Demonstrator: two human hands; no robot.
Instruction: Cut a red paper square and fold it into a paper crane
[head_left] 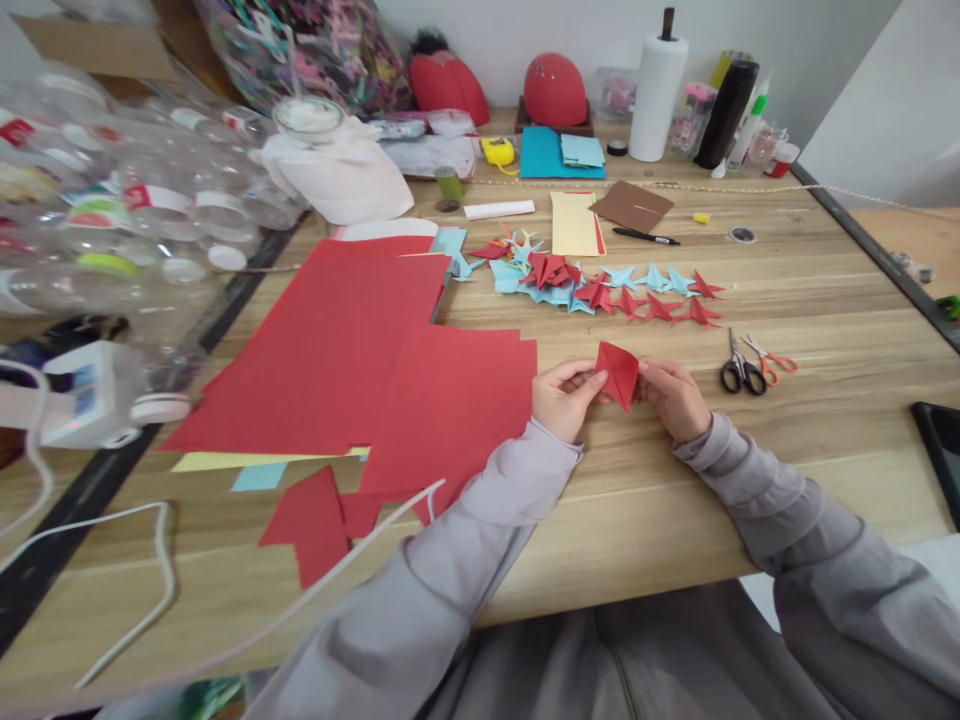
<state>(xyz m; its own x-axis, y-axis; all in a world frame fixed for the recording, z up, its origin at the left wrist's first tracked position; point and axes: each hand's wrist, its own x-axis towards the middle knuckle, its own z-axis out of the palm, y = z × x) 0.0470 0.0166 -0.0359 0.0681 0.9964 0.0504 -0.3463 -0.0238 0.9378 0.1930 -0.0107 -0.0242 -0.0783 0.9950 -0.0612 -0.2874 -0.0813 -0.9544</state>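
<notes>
A small folded square of red paper (619,374), with crease lines across its face, is held above the table between both hands. My left hand (564,396) pinches its left side, thumb on top. At its right edge, my right hand (673,397) grips it between thumb and curled fingers. Just beyond the hands lie folded red paper cranes (551,270) and light blue paper cranes (655,278) in a cluster and rows. Large red paper sheets (360,340) are stacked to the left, with cut red scraps (315,520) nearer the front edge.
Black-handled scissors (741,374) and orange-handled scissors (771,358) lie to the right. A black pen (645,236), brown paper (632,208) and yellow paper (576,224) sit farther back. Plastic bottles (157,200) crowd the left. A white cable (161,560) crosses the front left.
</notes>
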